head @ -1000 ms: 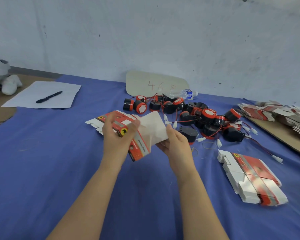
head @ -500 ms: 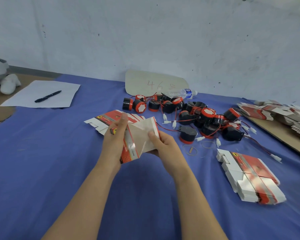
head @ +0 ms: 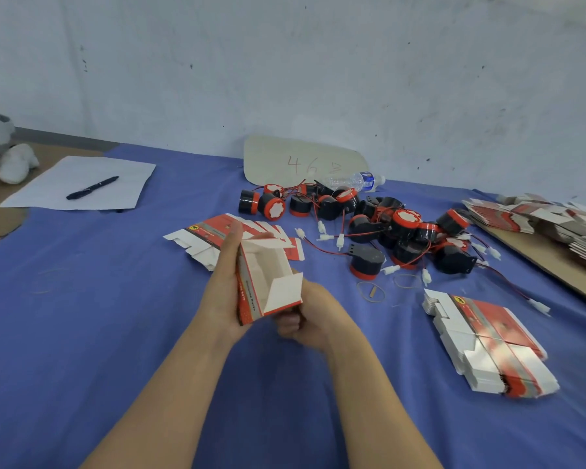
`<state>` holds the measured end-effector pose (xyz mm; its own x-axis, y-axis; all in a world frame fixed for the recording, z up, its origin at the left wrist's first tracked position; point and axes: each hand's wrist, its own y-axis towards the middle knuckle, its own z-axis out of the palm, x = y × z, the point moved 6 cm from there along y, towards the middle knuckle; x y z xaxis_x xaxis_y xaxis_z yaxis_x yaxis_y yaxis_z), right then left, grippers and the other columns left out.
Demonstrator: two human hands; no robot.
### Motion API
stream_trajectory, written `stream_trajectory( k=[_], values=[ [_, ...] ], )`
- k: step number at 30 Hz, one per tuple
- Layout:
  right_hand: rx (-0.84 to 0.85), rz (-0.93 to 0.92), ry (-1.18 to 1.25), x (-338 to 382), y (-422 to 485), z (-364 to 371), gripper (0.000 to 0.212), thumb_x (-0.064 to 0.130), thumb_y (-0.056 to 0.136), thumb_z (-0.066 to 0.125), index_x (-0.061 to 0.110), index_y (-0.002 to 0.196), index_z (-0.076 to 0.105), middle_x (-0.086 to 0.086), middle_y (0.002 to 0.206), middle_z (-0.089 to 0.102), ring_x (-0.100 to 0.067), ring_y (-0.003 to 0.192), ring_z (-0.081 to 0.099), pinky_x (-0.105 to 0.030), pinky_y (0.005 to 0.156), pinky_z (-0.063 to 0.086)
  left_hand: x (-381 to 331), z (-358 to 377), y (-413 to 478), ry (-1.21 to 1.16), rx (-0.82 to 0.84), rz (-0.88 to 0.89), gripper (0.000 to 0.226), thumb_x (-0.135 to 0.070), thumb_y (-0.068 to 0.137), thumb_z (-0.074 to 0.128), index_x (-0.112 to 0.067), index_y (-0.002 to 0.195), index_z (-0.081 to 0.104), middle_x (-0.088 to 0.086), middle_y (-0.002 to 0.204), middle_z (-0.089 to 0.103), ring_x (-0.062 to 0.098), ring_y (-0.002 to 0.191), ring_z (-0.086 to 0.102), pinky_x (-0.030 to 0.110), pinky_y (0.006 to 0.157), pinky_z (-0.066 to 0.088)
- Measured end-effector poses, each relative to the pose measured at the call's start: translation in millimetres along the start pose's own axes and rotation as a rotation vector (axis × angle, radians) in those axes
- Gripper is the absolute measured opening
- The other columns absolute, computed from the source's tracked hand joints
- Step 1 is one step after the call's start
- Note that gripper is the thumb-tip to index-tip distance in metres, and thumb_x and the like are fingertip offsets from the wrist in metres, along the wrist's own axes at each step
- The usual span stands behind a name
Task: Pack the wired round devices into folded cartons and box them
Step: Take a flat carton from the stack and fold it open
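Behind the carton (head: pixel 268 275) on blue cloth (head: pixel 82 333), cardboard (head: pixel 305 162) reads "46".

The left hand (head: pixel 224 292) and the right hand (head: pixel 313 321) are both bare. The left forearm (head: pixel 170 384) and the right forearm (head: pixel 372 401) behind them are bare too, uncovered from each wrist to the lower edge of view.
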<state>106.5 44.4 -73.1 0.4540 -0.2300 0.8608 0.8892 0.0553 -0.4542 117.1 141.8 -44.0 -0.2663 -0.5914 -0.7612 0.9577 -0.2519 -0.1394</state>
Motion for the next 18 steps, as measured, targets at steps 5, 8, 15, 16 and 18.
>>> stream_trajectory(
  k=[5, 8, 15, 16, 18],
  values=[
    [-0.407, -0.325, -0.2, 26.8, -3.0, -27.7, 0.043, 0.057, 0.092, 0.047, 0.014, 0.096, 0.054, -0.008, 0.079, 0.056, -0.02, 0.058, 0.054, -0.026, 0.048, 0.047, -13.4, -5.3, 1.4, 0.134, -0.206, 0.291, 0.072, -0.074, 0.052, 0.058, -0.029, 0.108, 0.064, 0.0, 0.106, 0.072, 0.016, 0.093, 0.07, 0.033, 0.074, 0.058],
    [-0.178, -0.366, -0.122, 28.8, -5.4, -15.9, 0.043, 0.057, 0.092, 0.048, 0.018, 0.094, 0.066, -0.006, 0.096, 0.071, -0.018, 0.08, 0.071, -0.028, 0.059, 0.057, -16.3, 0.0, -3.9, 0.329, -0.218, 0.501, 0.054, -0.072, 0.07, 0.045, -0.034, 0.105, 0.059, -0.002, 0.116, 0.063, 0.013, 0.107, 0.062, 0.033, 0.087, 0.053],
    [-0.193, -0.579, -0.143, 40.1, -12.6, -24.5, 0.027, 0.034, 0.094, 0.056, 0.019, 0.116, 0.062, 0.006, 0.106, 0.07, -0.006, 0.094, 0.066, -0.019, 0.073, 0.051, -13.1, 2.2, 3.0, 0.965, -0.233, 0.749, 0.031, -0.029, 0.1, 0.041, -0.019, 0.123, 0.059, -0.004, 0.132, 0.049, 0.003, 0.117, 0.046, 0.019, 0.094, 0.043],
    [-0.257, -0.592, -0.228, 41.1, -12.7, -27.4, 0.027, 0.032, 0.094, 0.055, 0.019, 0.118, 0.06, 0.01, 0.104, 0.069, -0.003, 0.092, 0.065, -0.016, 0.071, 0.049, -8.6, 3.2, 3.6, 1.003, -0.209, 0.728, 0.031, -0.03, 0.099, 0.044, -0.018, 0.124, 0.058, -0.006, 0.124, 0.054, 0.006, 0.114, 0.05, 0.019, 0.09, 0.044],
    [-0.383, -0.608, -0.32, 41.6, -12.8, -31.3, 0.027, 0.031, 0.099, 0.045, 0.018, 0.117, 0.061, 0.01, 0.105, 0.067, -0.006, 0.096, 0.062, -0.02, 0.077, 0.049, -0.8, 4.0, 4.9, 1.106, -0.192, 0.685, 0.038, -0.039, 0.092, 0.056, -0.019, 0.123, 0.057, -0.01, 0.114, 0.056, 0.009, 0.105, 0.055, 0.016, 0.082, 0.044]
  ],
)
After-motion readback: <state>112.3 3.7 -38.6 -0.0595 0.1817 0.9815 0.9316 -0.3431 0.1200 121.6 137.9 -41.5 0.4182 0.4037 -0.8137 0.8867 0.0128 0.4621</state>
